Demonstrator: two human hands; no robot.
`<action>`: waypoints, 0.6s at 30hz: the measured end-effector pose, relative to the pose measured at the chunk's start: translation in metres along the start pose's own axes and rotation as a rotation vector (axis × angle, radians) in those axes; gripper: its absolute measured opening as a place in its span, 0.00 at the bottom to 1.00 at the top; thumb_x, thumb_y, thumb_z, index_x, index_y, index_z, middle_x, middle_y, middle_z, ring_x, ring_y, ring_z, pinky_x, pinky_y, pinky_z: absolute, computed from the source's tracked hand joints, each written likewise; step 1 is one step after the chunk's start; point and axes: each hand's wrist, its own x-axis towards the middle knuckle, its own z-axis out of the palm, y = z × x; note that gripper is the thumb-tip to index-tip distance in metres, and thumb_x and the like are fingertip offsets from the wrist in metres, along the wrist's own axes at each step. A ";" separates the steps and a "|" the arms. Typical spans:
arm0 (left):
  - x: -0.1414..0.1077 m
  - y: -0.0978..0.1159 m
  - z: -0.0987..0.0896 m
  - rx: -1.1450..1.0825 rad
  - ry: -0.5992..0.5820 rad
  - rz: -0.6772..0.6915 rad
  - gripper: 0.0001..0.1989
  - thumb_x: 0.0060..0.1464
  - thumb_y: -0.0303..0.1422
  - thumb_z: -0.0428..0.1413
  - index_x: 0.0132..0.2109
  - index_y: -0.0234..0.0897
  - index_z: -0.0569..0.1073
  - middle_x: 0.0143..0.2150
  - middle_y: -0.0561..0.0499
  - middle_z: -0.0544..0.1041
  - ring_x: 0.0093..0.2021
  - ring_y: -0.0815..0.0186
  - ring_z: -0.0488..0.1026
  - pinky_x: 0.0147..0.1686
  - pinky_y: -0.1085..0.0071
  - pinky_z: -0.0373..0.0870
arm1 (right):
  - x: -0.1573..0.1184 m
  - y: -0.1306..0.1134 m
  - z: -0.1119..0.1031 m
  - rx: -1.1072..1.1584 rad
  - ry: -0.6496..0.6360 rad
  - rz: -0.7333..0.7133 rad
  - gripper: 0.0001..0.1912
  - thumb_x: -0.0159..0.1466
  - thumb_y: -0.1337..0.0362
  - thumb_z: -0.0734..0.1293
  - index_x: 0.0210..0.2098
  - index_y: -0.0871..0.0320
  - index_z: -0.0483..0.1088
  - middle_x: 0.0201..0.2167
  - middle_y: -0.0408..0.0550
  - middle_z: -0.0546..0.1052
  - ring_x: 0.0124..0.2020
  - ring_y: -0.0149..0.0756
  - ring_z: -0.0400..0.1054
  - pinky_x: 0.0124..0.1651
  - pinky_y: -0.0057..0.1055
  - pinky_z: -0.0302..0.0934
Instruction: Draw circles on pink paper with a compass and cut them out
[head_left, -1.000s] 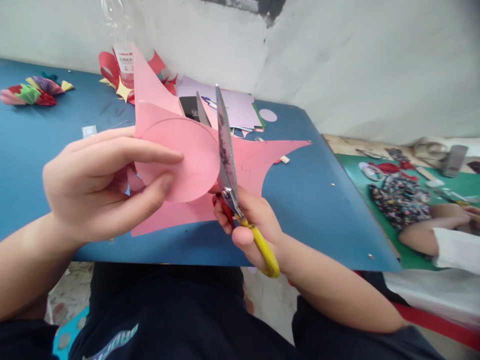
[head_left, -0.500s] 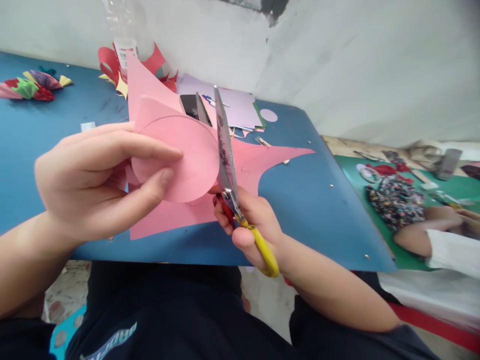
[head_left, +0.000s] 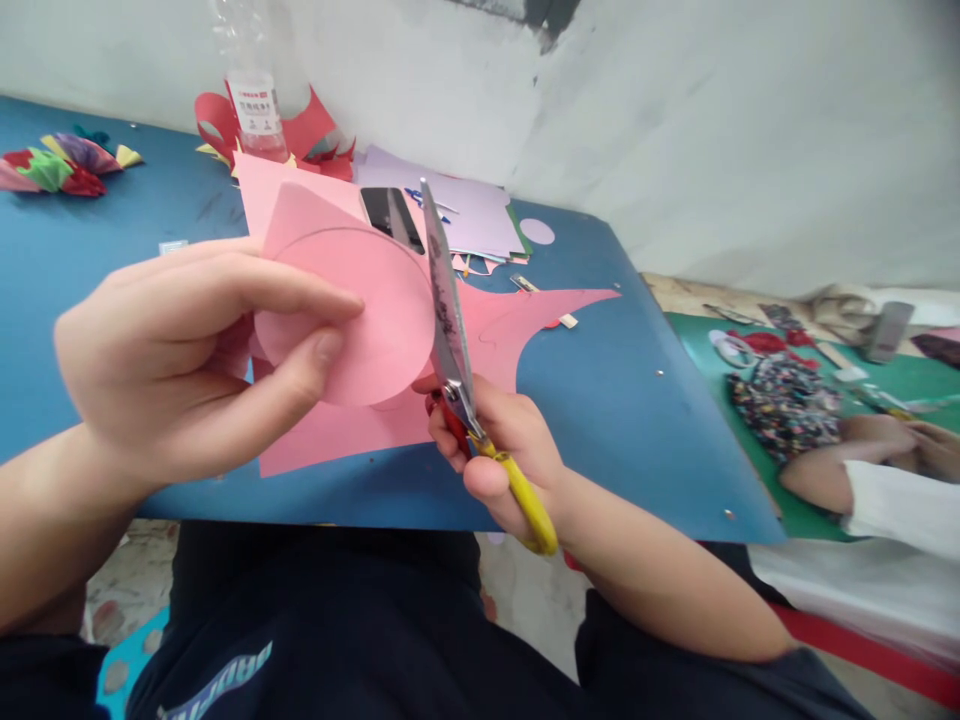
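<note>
A pink paper piece (head_left: pixel 386 335), curved-edged with a dark arc, was held above the blue counter (head_left: pixel 600 430), pinched in the left hand (head_left: pixel 172 365); the right hand (head_left: pixel 527 437) gripped parted metal scissors (head_left: pixel 450 340) with yellow-and-red handles.

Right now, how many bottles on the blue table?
1 visible: a clear bottle, near the wall among red paper scraps. Others may be hidden behind the pink paper.

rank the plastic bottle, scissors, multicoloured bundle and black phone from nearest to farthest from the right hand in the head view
1. scissors: gripped in the right hand
2. black phone: ahead and left, beyond the blades
3. plastic bottle: farther left, toward the back
4. multicoloured bundle: far left of the blue table
</note>
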 end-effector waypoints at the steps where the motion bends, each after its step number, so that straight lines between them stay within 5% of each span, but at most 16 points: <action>1: 0.000 0.001 0.000 0.004 -0.003 -0.002 0.08 0.68 0.38 0.59 0.51 0.49 0.81 0.30 0.51 0.74 0.28 0.64 0.66 0.30 0.58 0.63 | 0.000 0.000 0.000 -0.001 0.001 0.005 0.36 0.60 0.37 0.76 0.57 0.56 0.77 0.29 0.44 0.74 0.26 0.37 0.67 0.23 0.32 0.65; 8: -0.001 0.003 -0.002 0.011 0.016 -0.036 0.08 0.68 0.38 0.59 0.49 0.50 0.81 0.32 0.50 0.76 0.29 0.64 0.68 0.30 0.57 0.65 | 0.001 0.001 0.000 0.046 0.007 -0.020 0.33 0.59 0.43 0.78 0.57 0.55 0.78 0.28 0.44 0.73 0.26 0.35 0.65 0.22 0.30 0.62; 12: 0.010 -0.003 0.006 -0.112 0.132 0.132 0.10 0.59 0.30 0.66 0.46 0.49 0.83 0.26 0.53 0.76 0.24 0.65 0.69 0.23 0.59 0.65 | 0.002 0.001 0.000 0.081 0.011 -0.034 0.34 0.58 0.42 0.79 0.56 0.55 0.78 0.27 0.43 0.73 0.26 0.34 0.63 0.22 0.28 0.60; 18: 0.026 0.005 0.024 -0.206 0.239 0.166 0.22 0.51 0.38 0.72 0.54 0.52 0.81 0.36 0.48 0.81 0.40 0.52 0.84 0.30 0.57 0.83 | 0.001 0.003 0.000 0.068 0.009 -0.037 0.35 0.58 0.40 0.80 0.56 0.56 0.78 0.28 0.43 0.73 0.26 0.33 0.64 0.22 0.26 0.59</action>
